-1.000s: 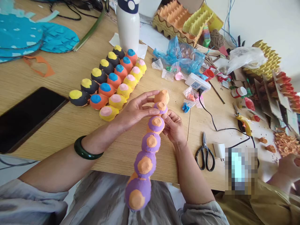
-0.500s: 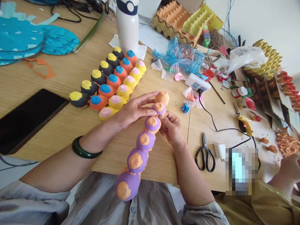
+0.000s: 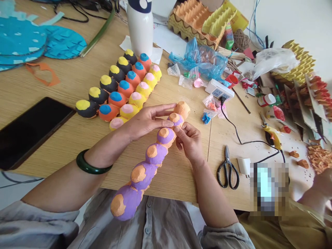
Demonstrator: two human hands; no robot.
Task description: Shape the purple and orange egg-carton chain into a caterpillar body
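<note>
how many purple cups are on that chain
5, all on the chain. The smallest sits between the left hand and right hand; the other four run toward the table edge, the last past it. The underside is hidden.

A chain of egg-carton cups (image 3: 155, 154) is painted purple with round orange spots, and the rows beside it are coloured as black cups (image 3: 86, 110) topped with yellow, orange cups (image 3: 107, 113) topped with blue, and yellow cups (image 3: 129, 111) topped with pink.
</note>
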